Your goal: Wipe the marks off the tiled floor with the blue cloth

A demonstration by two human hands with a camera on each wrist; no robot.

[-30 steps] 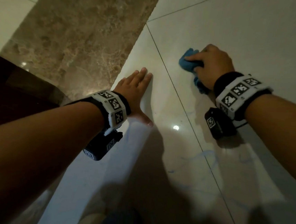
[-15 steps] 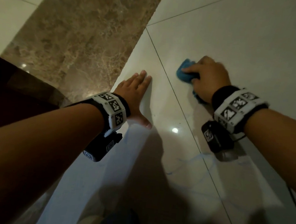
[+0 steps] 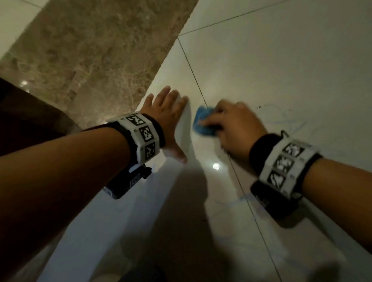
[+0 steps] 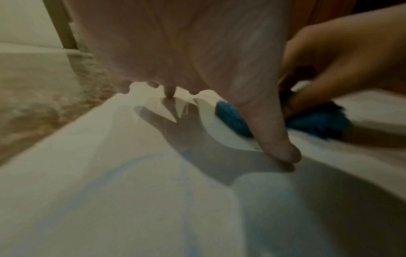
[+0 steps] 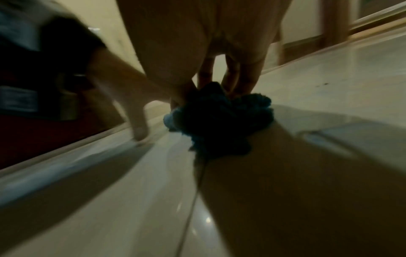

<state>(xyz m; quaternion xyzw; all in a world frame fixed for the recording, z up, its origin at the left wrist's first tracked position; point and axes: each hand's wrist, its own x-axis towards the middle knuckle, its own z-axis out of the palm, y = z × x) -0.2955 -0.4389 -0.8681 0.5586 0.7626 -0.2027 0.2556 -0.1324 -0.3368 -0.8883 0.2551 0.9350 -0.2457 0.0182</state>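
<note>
The blue cloth (image 3: 202, 124) is bunched on the pale tiled floor (image 3: 300, 72), and my right hand (image 3: 231, 127) grips it with curled fingers and presses it down just right of a grout line. From the right wrist view the cloth (image 5: 219, 121) is a dark bundle under the fingers. My left hand (image 3: 167, 114) lies flat on the tile beside it, fingers straight, thumb (image 4: 270, 139) spread toward the cloth (image 4: 230, 118). Faint blue marks (image 3: 291, 123) run beyond my right hand, and more marks (image 3: 241, 198) lie near my right wrist.
A brown marble strip (image 3: 94, 48) runs along the left of the pale tiles. A dark surface (image 3: 12, 119) lies at the far left. A bright light reflection (image 3: 216, 166) shows on the floor between my hands. Wooden trim (image 5: 329, 40) stands at the floor's far edge.
My right hand has drawn the cloth toward me and to the left along the tile, ending close beside my left hand. The left hand has stayed flat in place.
</note>
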